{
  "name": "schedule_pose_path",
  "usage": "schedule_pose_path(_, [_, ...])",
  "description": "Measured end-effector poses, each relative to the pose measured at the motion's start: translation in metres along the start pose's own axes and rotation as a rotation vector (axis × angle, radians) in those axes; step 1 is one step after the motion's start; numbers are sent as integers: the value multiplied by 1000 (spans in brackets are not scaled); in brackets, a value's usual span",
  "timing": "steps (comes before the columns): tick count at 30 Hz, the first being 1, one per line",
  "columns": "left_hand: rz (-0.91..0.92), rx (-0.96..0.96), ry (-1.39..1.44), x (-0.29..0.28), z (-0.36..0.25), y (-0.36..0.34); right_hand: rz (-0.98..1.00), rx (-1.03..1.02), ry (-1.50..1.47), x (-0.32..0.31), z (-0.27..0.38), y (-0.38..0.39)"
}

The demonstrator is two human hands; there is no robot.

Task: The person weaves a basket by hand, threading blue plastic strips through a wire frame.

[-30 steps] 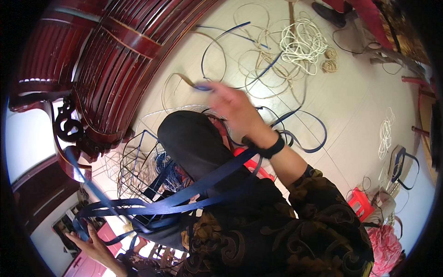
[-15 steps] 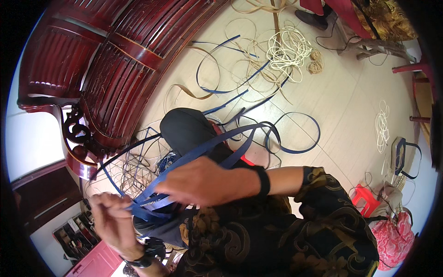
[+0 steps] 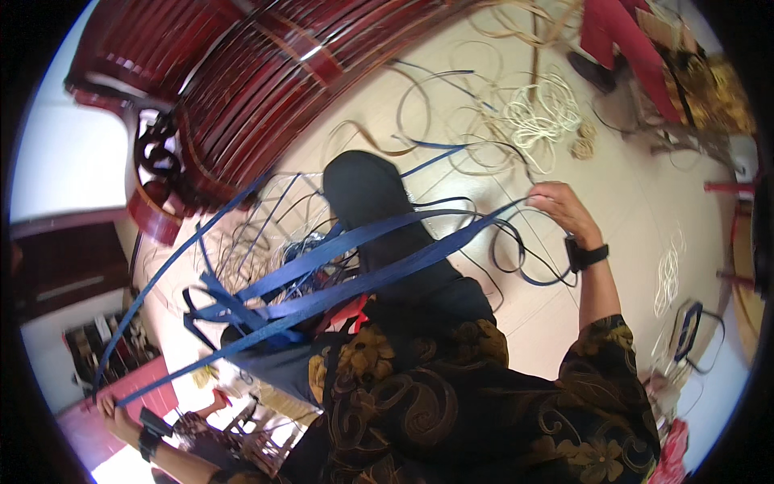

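Observation:
A flat blue strap (image 3: pixel 403 269) runs nearly straight across my lap from lower left to upper right. My right hand (image 3: pixel 564 211), out over the floor on the right, is closed on the strap's upper end. Far out at the lower left, my left hand (image 3: pixel 119 421) is closed around the other stretch of it. Between them, several blue straps cross in a loose bundle (image 3: pixel 230 300) by my knee. Another strap (image 3: pixel 161 278) arcs up from near my left hand. My dark-trousered knee (image 3: pixel 363 181) is beneath the straps.
A dark red slatted wooden bench (image 3: pixel 234 105) stands at the upper left. Loose blue and tan strips lie on the tiled floor, with a pale cord tangle (image 3: pixel 542 113). A person's red-trousered leg (image 3: pixel 617 40) is at the upper right. A shelf rack (image 3: pixel 109 351) stands lower left.
My hands have spread wide apart: the right one outward to the right and up, the left one down and left. The strap now stretches long between them. My view has shifted too.

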State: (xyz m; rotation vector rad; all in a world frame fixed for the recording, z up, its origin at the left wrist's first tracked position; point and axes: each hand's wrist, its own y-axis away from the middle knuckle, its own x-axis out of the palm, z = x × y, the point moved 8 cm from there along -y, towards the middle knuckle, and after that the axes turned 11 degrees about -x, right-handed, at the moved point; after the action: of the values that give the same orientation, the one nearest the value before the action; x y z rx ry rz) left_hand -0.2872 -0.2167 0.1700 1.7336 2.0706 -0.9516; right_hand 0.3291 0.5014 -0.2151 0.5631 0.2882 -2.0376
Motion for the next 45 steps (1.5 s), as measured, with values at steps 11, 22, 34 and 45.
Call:
schedule_pose_path(11, [738, -290, 1307, 127, -72, 110, -147, 24, -228, 52, 125, -80])
schedule_pose_path(22, [1246, -622, 795, 293, -97, 350, 304, -915, -322, 225, 351, -68])
schedule_pose_path(34, [958, -551, 1113, 233, -28, 162, 115, -663, -120, 108, 221, -63])
schedule_pose_path(45, [52, -490, 168, 71, 167, 33, -489, 254, -202, -102, 1, 68])
